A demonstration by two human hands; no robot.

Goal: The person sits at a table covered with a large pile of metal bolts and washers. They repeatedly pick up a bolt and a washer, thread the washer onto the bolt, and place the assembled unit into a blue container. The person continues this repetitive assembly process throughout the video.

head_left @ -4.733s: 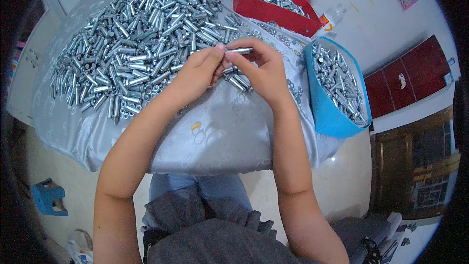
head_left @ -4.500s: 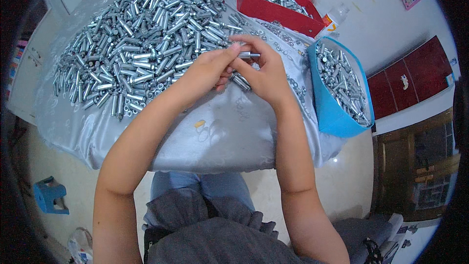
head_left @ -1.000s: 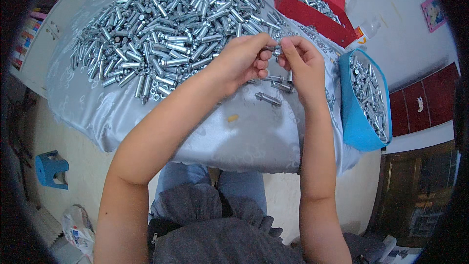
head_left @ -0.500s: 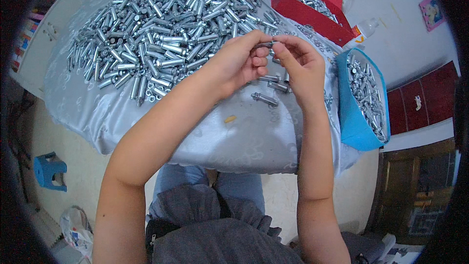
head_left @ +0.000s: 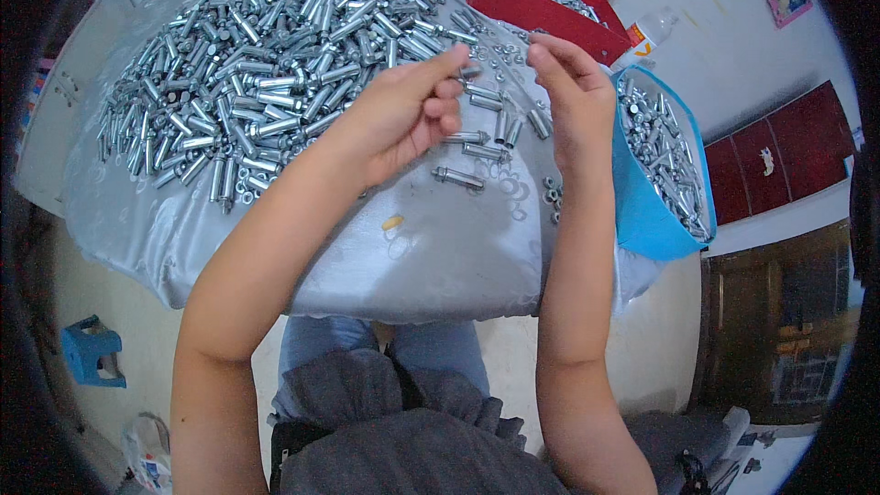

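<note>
My left hand [head_left: 399,119] is closed at the edge of a large heap of silver expansion bolts [head_left: 266,82]. A short metal bolt [head_left: 469,71] shows at its thumb and fingertips, partly hidden. To the right, my right hand [head_left: 582,115] is raised apart from it, thumb and fingertips pinched together. Whatever is between those fingertips is too small to make out. Between and below the hands, several loose bolts [head_left: 458,179] lie on the shiny silver tablecloth [head_left: 431,266]. Small nuts [head_left: 552,197] lie beside my right wrist.
A blue fabric bin [head_left: 655,236] full of bolts stands right of my right forearm. Behind it are a red box [head_left: 550,35] holding more bolts and a plastic bottle [head_left: 655,26]. A small yellow piece [head_left: 392,222] lies on the cloth. A blue stool [head_left: 92,353] stands on the floor at left.
My hands have come apart from a shared pinch. The left has drawn back to the left with the bolt, and the right has lifted slightly away. The whole view has shifted a little.
</note>
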